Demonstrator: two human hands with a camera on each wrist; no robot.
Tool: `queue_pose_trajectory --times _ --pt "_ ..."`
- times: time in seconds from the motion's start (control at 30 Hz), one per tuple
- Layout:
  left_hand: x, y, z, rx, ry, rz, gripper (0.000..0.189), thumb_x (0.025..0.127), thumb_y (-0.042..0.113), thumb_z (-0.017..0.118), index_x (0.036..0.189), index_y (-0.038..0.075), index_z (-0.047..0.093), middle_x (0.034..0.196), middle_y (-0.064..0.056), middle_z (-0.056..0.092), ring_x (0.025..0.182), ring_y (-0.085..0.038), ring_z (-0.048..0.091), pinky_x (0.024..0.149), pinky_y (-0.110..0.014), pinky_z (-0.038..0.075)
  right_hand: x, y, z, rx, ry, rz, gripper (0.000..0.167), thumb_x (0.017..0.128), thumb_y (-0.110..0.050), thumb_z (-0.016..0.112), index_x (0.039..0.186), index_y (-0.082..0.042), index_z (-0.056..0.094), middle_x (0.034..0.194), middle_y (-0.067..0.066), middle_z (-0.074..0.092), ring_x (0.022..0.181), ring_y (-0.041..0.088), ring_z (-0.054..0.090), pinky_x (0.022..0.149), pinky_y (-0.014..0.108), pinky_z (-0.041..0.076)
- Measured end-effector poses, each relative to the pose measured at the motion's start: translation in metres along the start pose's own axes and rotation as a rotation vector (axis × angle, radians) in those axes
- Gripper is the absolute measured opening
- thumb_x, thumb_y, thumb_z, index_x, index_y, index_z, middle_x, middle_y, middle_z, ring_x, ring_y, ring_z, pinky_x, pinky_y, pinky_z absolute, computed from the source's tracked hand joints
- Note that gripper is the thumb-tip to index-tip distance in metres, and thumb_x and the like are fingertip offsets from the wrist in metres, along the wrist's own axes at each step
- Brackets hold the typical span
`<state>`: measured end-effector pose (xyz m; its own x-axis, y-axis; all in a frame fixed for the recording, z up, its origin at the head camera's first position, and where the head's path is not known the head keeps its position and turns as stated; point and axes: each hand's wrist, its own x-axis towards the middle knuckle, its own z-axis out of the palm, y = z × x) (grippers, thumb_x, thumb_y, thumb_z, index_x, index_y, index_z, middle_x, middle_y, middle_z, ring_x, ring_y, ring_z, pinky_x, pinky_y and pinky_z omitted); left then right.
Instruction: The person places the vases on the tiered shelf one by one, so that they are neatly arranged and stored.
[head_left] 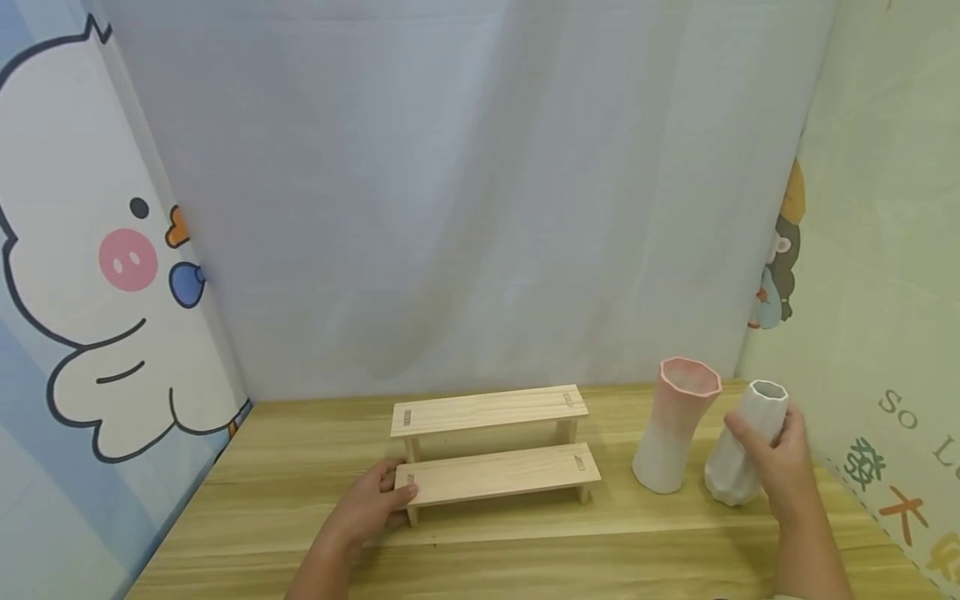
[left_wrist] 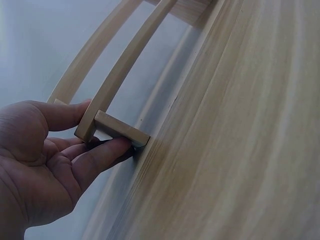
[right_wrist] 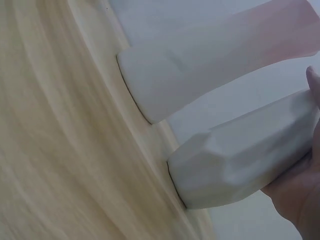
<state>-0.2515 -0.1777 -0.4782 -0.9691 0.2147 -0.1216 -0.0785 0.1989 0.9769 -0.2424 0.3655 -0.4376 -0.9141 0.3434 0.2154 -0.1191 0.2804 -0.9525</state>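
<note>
A two-step wooden shelf [head_left: 495, 475] stands on the table, its lower board in front of the higher one. My left hand [head_left: 372, 502] grips the lower board's left end, thumb on top and fingers around the leg [left_wrist: 120, 127] below. At the right, my right hand [head_left: 783, 458] holds a white faceted vase [head_left: 738, 462] near its upper part, thumb on the near side. The vase is upright, its base at the tabletop. Just left of it stands a taller pink-and-white vase [head_left: 671, 433] with a flared rim, which no hand touches.
The wooden table [head_left: 555, 558] runs back to a pale grey curtain [head_left: 450, 208]. A cartoon-printed panel [head_left: 97, 275] borders the left side, and a pale green printed panel [head_left: 885, 275] stands close beyond the right hand.
</note>
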Motion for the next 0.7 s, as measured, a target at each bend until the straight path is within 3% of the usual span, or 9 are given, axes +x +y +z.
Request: queue_pose_trajectory --times 0.3,0.7 --pt "-0.0002 -0.0003 0.0004 0.023 0.016 -0.001 0.070 0.095 0.019 0.065 0.150 -0.003 0.028 0.141 -0.036 0.045 0.114 -0.041 0.063 0.090 -0.048 0.057 -0.0008 0.0027 0.0017 -0.059 -0.011 0.016 0.060 0.095 -0.032 0.065 0.141 -0.020 0.027 0.112 -0.014 0.047 0.095 0.000 0.051 0.072 0.016 0.049" --pt "-0.0010 0.0007 0.0000 0.041 0.013 -0.004 0.070 0.096 0.020 0.065 0.150 -0.002 0.028 0.142 -0.035 0.045 0.115 -0.041 0.061 0.090 -0.049 0.057 0.0016 0.0102 0.0053 -0.195 0.028 0.015 0.065 0.096 -0.043 0.061 0.139 -0.003 0.032 0.114 0.004 0.052 0.083 -0.003 0.054 0.069 0.023 0.053"
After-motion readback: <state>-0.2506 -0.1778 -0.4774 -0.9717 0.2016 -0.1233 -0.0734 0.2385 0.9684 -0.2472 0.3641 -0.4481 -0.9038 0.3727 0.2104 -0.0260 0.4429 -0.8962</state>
